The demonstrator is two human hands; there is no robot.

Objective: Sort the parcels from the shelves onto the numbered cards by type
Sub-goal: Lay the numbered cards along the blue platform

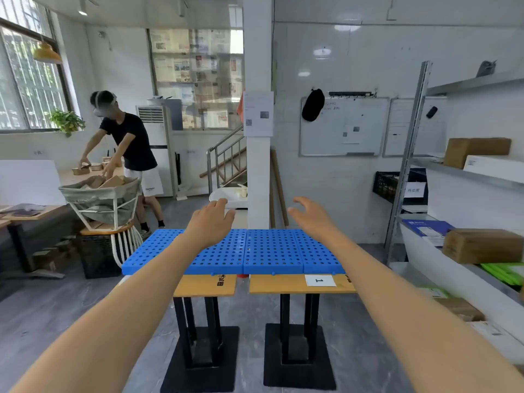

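Both arms reach forward, left hand [211, 222] and right hand [310, 215] empty, fingers loosely apart; brown parcel [482, 245] sits on the right-side shelf [431, 262]; I see only card 1 [319, 280], so I risk mis-sorting.

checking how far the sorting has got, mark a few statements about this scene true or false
1. The left hand and right hand hold nothing. True.
2. The card marked 1 lies on the blue panels. False: it lies on the wooden tabletop in front of them.
3. A parcel lies on the blue panels. False: no parcel is on them.
4. Brown parcels sit on the shelves at the right. True.
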